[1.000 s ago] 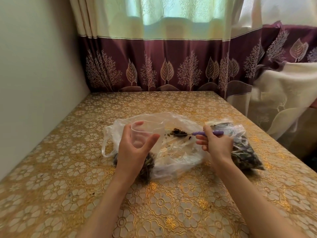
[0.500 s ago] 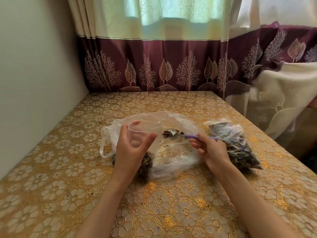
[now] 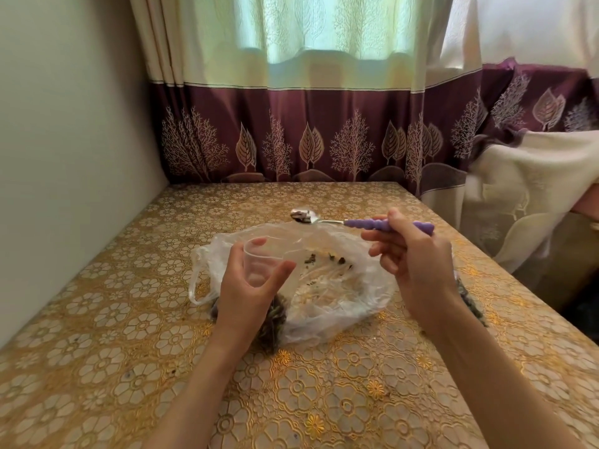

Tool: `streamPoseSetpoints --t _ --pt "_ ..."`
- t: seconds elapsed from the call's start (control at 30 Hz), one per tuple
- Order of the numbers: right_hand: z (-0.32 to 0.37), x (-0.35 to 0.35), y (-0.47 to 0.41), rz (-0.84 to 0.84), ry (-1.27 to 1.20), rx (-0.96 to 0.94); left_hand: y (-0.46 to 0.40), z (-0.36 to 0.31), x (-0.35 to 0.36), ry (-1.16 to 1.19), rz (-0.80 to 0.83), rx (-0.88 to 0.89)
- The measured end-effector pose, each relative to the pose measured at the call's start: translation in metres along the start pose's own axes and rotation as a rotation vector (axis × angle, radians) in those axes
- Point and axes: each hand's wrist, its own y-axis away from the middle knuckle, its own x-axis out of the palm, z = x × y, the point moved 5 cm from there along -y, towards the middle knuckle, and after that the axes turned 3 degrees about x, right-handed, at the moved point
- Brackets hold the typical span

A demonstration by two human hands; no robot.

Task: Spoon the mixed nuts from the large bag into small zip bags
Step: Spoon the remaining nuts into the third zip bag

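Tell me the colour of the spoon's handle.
Purple, a light lilac shade; the spoon handle shows clearly in the head view, held in the right hand.

One head-worn wide-angle view, looking forward and down along the person's own forearms.

The camera sits above and behind the hands, so both forearms run in from the bottom edge toward the middle, the left hand (image 3: 251,280) and right hand (image 3: 418,264) near the lens and large. It faces across the surface (image 3: 136,367) toward the curtain (image 3: 291,131) at the far edge, with a plain wall (image 3: 64,124) closing the left side and draped cloth (image 3: 534,189) at the right. The wide lens bends straight edges near the borders. The near edge of the surface falls below the picture. No second view exists, so nothing is shared.
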Motion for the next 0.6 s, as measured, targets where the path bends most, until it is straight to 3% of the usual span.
streamPoseSetpoints --t 0.33,0.6 --pt "0.013 0.022 0.02 0.231 0.19 -0.128 -0.002 0.002 0.001 0.049 -0.002 -0.023" --pt "0.011 0.013 0.016 0.187 0.109 -0.128 -0.002 0.004 0.001 0.031 0.004 -0.025"
